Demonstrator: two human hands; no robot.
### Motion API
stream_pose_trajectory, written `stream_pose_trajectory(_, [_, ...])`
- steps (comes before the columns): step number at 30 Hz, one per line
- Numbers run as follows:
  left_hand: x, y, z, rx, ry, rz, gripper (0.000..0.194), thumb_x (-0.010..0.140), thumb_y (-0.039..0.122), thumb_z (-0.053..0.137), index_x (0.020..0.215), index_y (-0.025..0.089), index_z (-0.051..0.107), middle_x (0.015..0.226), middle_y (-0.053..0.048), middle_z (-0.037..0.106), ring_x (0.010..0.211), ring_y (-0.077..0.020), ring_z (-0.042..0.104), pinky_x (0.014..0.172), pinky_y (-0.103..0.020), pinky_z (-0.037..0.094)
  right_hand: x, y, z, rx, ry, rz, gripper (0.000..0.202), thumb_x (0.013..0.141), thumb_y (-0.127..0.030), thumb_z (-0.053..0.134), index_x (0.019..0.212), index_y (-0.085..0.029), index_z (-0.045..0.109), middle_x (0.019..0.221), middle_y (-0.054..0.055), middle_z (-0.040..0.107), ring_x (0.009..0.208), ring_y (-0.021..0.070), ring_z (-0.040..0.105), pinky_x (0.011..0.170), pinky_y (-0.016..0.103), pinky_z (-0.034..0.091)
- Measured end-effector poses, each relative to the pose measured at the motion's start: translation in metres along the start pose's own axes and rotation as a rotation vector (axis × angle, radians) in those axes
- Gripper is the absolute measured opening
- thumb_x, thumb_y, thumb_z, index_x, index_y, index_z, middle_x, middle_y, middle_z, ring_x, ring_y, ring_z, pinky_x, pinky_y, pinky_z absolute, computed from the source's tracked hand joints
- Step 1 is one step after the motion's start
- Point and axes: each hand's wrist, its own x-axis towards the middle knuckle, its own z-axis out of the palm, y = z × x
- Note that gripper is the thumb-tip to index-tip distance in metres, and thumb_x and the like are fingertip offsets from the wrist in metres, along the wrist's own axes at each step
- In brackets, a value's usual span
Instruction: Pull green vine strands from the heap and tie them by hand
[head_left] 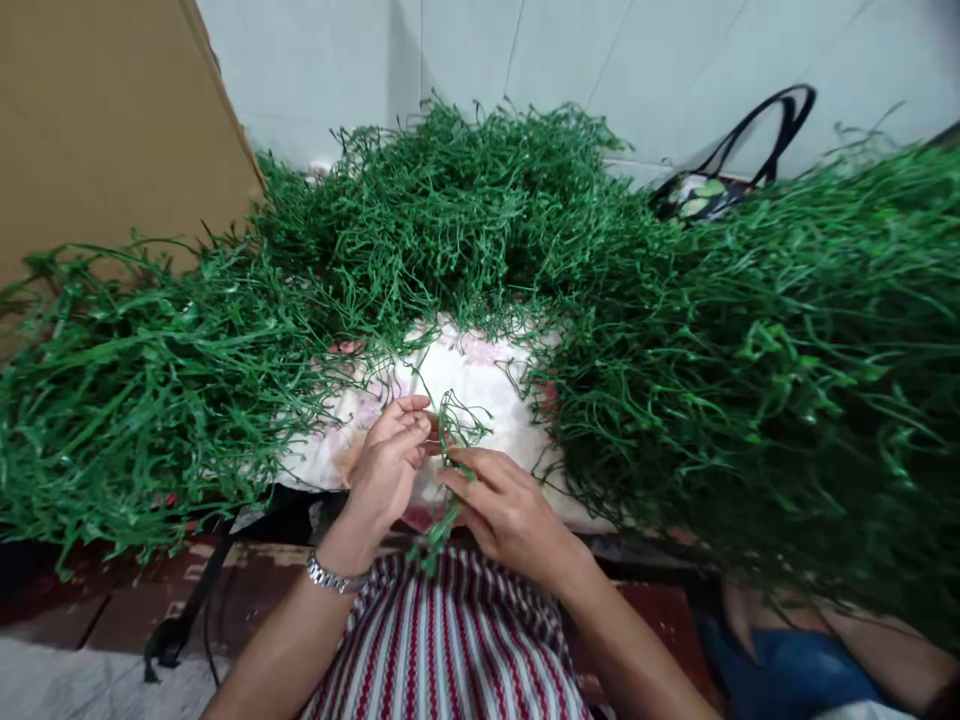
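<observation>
Pale, smooth wall tiles close the background, with a flat brown cardboard sheet (97,120) leaning at the far left and one dark bag (720,180) with looped handles (two thin straps) behind the greenery. A floral cloth (480,370), soft and printed in pink on cream, covers the tabletop, and it serves as the landmark here. Around the cloth on three sides lies a great heap of green plastic stems (750,380), thin, wiry and tangled, piled left, behind and right of it. At the near edge of the cloth the two hands meet. The left hand (390,465), with a metal wristwatch (334,577) on its wrist, pinches its fingertips on a small green sprig (457,430) of branching plastic twigs. The right hand (510,515) grips the same sprig lower down, on its stem, which hangs toward a red-and-white striped fabric (457,640) below the cloth. Both hands are closed on the sprig, just beside each other.
</observation>
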Motion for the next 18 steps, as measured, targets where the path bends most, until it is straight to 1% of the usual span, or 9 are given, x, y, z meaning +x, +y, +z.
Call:
stream_pose_trajectory(3, [-0.002,-0.005,-0.001,0.055,0.043,-0.014,0.026,0.063,0.021,0.071,0.085,0.015,0.058,0.062,0.005,0.048,0.051,-0.0048,0.045,0.05,-0.016,0.039,-0.004,-0.011,0.002,-0.05,-0.146,-0.055,0.04,0.085,-0.032,0.055,0.123,-0.02,0.05,0.128,0.011,0.049,0.118,0.0246,0.044,0.095,0.044,0.043])
stream_pose_trajectory(5, [-0.005,-0.006,-0.003,0.125,0.026,-0.037,0.022,0.064,0.024,0.071,0.079,0.015,0.058,0.058,0.006,0.046,0.048,-0.005,0.041,0.047,-0.017,0.036,-0.009,-0.015,-0.002,-0.015,-0.176,-0.103,0.042,0.085,-0.038,0.054,0.123,-0.02,0.05,0.132,0.011,0.047,0.12,0.0248,0.043,0.095,0.044,0.043])
stream_pose_trajectory(7, [-0.011,-0.004,-0.008,0.224,0.003,-0.047,0.018,0.065,0.025,0.07,0.076,0.015,0.059,0.059,0.005,0.049,0.046,-0.005,0.039,0.045,-0.018,0.033,-0.016,-0.016,-0.007,0.085,-0.131,-0.157,0.039,0.086,-0.039,0.053,0.118,-0.018,0.055,0.131,0.012,0.048,0.118,0.0237,0.045,0.094,0.042,0.044])
stream_pose_trajectory(9, [-0.018,0.0,-0.017,0.413,-0.06,-0.034,0.012,0.069,0.024,0.067,0.076,0.015,0.062,0.064,0.003,0.054,0.049,-0.0056,0.041,0.048,-0.018,0.033,-0.022,-0.013,-0.012,0.221,0.003,-0.175,0.029,0.085,-0.031,0.053,0.108,-0.015,0.06,0.123,0.013,0.054,0.112,0.0209,0.052,0.091,0.037,0.046])
stream_pose_trajectory(10, [-0.021,0.002,-0.022,0.529,-0.121,-0.022,0.009,0.072,0.023,0.064,0.076,0.015,0.064,0.067,0.002,0.057,0.053,-0.0065,0.045,0.051,-0.019,0.035,-0.024,-0.011,-0.015,0.286,0.096,-0.147,0.022,0.084,-0.025,0.054,0.102,-0.014,0.062,0.116,0.012,0.058,0.106,0.0189,0.055,0.088,0.033,0.047])
stream_pose_trajectory(12, [-0.029,0.007,-0.031,0.758,-0.304,-0.002,0.012,0.078,0.021,0.057,0.077,0.015,0.067,0.073,-0.001,0.061,0.064,-0.0099,0.053,0.06,-0.021,0.039,-0.023,-0.005,-0.019,0.383,0.274,0.001,0.014,0.083,-0.015,0.052,0.091,-0.015,0.064,0.098,0.009,0.063,0.092,0.0151,0.06,0.08,0.028,0.049])
stream_pose_trajectory(14, [-0.037,0.009,-0.035,0.93,-0.498,0.017,0.018,0.082,0.018,0.05,0.08,0.015,0.068,0.078,-0.004,0.064,0.075,-0.0134,0.057,0.069,-0.024,0.041,-0.016,0.0,-0.018,0.492,0.33,0.226,0.015,0.085,-0.016,0.049,0.091,-0.016,0.063,0.089,0.007,0.064,0.082,0.0131,0.06,0.073,0.025,0.048])
stream_pose_trajectory(16, [-0.045,0.007,-0.034,1.075,-0.619,0.061,0.021,0.083,0.015,0.046,0.081,0.015,0.067,0.078,-0.005,0.064,0.076,-0.0145,0.058,0.071,-0.025,0.041,-0.005,0.002,-0.011,0.703,0.241,0.427,0.021,0.088,-0.026,0.049,0.103,-0.016,0.06,0.087,0.006,0.063,0.077,0.0123,0.059,0.068,0.024,0.048])
stream_pose_trajectory(18, [-0.052,0.002,-0.031,1.224,-0.66,0.106,0.022,0.083,0.015,0.045,0.08,0.015,0.067,0.075,-0.004,0.063,0.072,-0.0146,0.057,0.068,-0.026,0.04,0.004,0.002,-0.001,1.018,0.114,0.533,0.034,0.086,-0.035,0.052,0.116,-0.017,0.052,0.085,0.004,0.062,0.068,0.01,0.056,0.06,0.022,0.046])
